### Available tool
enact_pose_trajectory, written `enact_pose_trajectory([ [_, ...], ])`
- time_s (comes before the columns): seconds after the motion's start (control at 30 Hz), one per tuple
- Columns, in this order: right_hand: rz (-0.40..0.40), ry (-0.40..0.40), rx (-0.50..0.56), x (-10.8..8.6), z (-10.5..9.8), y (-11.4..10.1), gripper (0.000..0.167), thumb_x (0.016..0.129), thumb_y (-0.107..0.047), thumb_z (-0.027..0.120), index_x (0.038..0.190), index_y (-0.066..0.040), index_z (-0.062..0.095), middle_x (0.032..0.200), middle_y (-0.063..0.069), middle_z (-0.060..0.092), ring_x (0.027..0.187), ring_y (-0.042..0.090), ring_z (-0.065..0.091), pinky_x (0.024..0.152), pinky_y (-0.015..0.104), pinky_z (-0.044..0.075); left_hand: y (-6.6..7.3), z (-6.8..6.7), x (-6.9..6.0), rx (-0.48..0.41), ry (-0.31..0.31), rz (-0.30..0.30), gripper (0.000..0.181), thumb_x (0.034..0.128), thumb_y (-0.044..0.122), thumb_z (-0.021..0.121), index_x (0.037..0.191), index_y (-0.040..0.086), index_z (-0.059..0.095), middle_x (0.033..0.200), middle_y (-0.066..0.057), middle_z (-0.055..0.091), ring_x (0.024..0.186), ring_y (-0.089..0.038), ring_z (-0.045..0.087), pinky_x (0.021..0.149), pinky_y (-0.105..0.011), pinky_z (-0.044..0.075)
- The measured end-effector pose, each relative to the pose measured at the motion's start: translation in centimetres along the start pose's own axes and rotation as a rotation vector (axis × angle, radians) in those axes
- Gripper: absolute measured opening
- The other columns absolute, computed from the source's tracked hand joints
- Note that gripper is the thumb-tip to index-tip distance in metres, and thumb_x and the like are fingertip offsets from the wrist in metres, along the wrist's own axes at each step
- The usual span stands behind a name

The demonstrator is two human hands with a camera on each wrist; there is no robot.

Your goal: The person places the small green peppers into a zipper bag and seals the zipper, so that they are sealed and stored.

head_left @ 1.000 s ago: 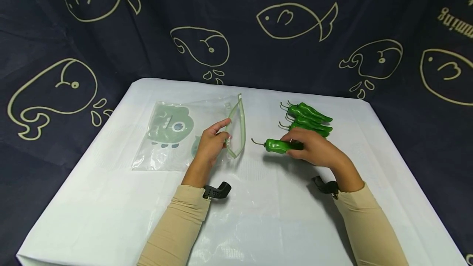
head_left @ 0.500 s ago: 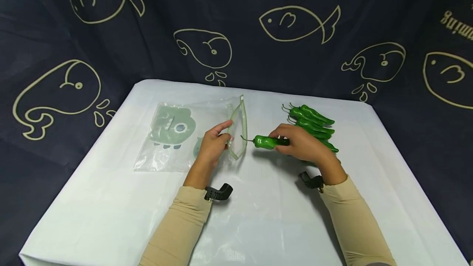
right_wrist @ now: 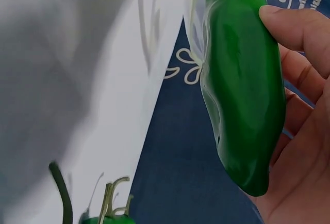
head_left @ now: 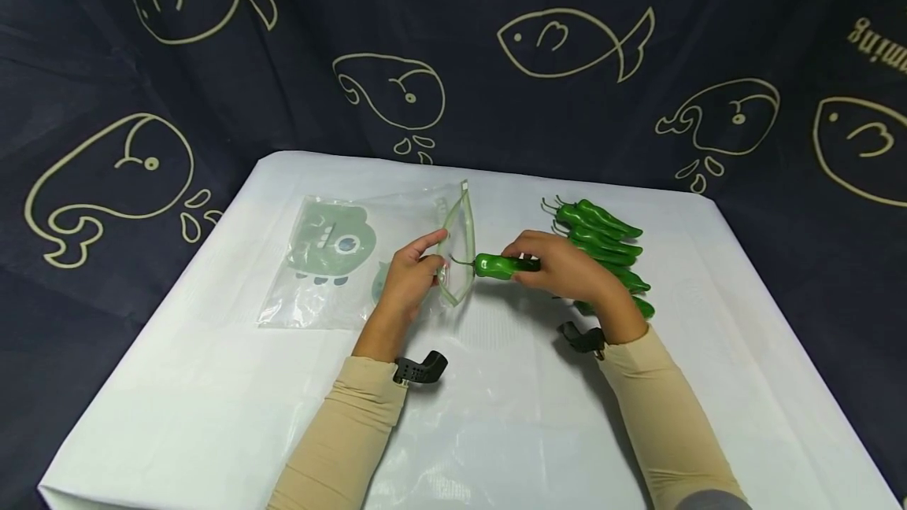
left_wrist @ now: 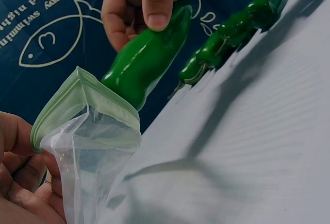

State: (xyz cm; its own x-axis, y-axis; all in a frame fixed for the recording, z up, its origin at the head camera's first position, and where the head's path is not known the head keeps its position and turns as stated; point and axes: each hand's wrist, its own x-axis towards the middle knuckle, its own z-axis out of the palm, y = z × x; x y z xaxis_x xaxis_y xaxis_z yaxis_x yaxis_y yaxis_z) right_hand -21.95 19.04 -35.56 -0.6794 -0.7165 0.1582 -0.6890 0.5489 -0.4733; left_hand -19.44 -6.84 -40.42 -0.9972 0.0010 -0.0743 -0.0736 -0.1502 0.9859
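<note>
My left hand (head_left: 409,278) pinches the near edge of a clear zip bag (head_left: 404,207) printed with a green cartoon creature. The bag's green-rimmed mouth stands spread and faces right. In my right hand (head_left: 560,262) is a green pepper (head_left: 496,265), gripped between thumb and fingers. Its stem end points left and lies at the mouth, with the thin stem within the rim's outline. In the left wrist view the pepper (left_wrist: 149,59) hangs right over the green rim (left_wrist: 103,100). The right wrist view shows the thumb (right_wrist: 294,26) on the pepper's side.
Several more green peppers (head_left: 598,234) lie in a column at the right, behind and beyond my right hand. A white cloth covers the table (head_left: 212,400). Behind it hangs a dark blue curtain (head_left: 453,22) with fish drawings.
My right hand has carried the pepper leftward from near the other peppers to the bag's mouth. My left hand stays on the bag, nearly still.
</note>
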Motion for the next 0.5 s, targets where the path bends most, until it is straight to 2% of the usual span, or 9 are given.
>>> enact_pose_trajectory([
  [0.17, -0.007, -0.007, -0.005, 0.5, 0.4, -0.1, 0.029, 0.090, -0.014, 0.073, 0.119, -0.012, 0.070, 0.111, -0.003, 0.064, 0.096, 0.012, 0.058, 0.081, 0.035, 0.050, 0.1, 0.0, -0.1, 0.001, -0.001, 0.010, 0.050, 0.0898, -0.004, 0.053, 0.138, 0.007, 0.059, 0.129, -0.029, 0.052, 0.077, -0.011, 0.056, 0.062, -0.021, 0.048],
  [0.4, -0.020, 0.000, 0.015, 1.2, 1.2, -0.5, 0.025, 0.088, -0.011, 0.073, 0.113, -0.012, 0.071, 0.104, -0.003, 0.064, 0.091, 0.015, 0.057, 0.080, 0.039, 0.048, 0.0, 0.0, -0.1, 0.008, -0.002, 0.034, 0.049, 0.0910, -0.004, 0.052, 0.139, 0.006, 0.058, 0.138, -0.021, 0.050, 0.078, -0.012, 0.056, 0.064, -0.022, 0.051],
  [0.5, -0.020, -0.004, 0.025, 1.4, 1.6, -0.6, 0.025, 0.087, -0.010, 0.073, 0.112, -0.012, 0.072, 0.103, -0.002, 0.064, 0.091, 0.016, 0.057, 0.079, 0.039, 0.048, 0.0, 0.0, -0.1, 0.003, -0.001, 0.038, 0.050, 0.0903, -0.004, 0.052, 0.139, 0.005, 0.058, 0.136, -0.023, 0.050, 0.078, -0.012, 0.056, 0.063, -0.022, 0.050],
])
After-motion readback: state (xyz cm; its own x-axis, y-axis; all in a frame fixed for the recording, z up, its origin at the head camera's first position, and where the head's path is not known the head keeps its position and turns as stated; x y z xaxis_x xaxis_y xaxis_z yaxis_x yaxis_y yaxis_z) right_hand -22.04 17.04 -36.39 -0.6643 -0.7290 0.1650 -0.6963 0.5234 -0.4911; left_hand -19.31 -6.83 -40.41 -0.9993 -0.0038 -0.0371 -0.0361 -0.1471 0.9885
